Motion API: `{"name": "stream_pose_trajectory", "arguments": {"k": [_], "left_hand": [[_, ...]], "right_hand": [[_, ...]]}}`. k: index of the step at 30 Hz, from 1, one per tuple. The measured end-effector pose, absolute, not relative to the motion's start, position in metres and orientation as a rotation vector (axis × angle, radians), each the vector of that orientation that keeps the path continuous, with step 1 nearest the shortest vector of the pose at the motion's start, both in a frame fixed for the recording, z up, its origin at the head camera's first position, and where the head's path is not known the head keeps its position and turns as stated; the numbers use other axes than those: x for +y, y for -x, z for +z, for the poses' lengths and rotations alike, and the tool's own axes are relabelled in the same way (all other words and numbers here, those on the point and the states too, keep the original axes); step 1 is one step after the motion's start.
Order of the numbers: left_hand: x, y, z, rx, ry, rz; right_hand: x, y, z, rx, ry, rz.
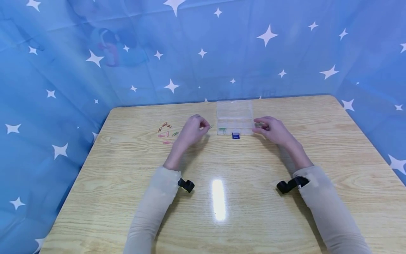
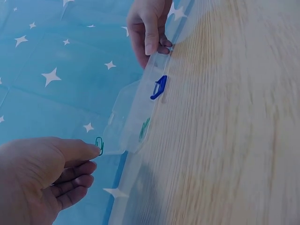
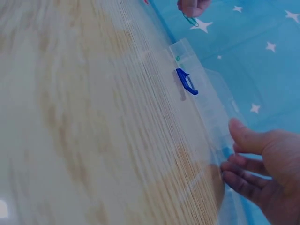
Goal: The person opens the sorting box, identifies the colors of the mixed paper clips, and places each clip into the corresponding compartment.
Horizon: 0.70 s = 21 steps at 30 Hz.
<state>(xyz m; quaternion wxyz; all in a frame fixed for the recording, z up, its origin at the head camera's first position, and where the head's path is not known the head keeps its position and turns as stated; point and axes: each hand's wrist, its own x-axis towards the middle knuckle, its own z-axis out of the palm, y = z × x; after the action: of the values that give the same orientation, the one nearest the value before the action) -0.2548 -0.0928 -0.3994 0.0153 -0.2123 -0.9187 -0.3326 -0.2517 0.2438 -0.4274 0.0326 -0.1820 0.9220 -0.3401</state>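
My left hand pinches a green paper clip between thumb and forefinger, just left of a clear plastic box. The box stands with its lid raised at the back, and a blue latch sits at its front. Green paper clips lie in the box's front left compartment. At the right end of the box, my right hand rests with its fingers loosely bent and the thumb apart from them; its fingertips seem to touch the box's side.
Left of my left hand, loose paper clips lie on the wooden table: orange-red ones, pink ones and a green one. A blue curtain with white stars hangs behind the table.
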Motion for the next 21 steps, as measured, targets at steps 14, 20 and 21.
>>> {"name": "stream_pose_trajectory", "arguments": {"k": [14, 20, 21], "left_hand": [[-0.075, 0.257, -0.4, -2.841, 0.702, -0.996], [-0.07, 0.259, -0.4, -2.857, 0.701, -0.972], [-0.069, 0.26, -0.4, -2.86, 0.704, -0.969]], "right_hand": [[0.243, 0.25, -0.428, 2.855, 0.571, -1.056], [0.243, 0.25, -0.429, 2.849, 0.57, -1.074], [0.243, 0.25, -0.429, 2.848, 0.567, -1.077]]}}
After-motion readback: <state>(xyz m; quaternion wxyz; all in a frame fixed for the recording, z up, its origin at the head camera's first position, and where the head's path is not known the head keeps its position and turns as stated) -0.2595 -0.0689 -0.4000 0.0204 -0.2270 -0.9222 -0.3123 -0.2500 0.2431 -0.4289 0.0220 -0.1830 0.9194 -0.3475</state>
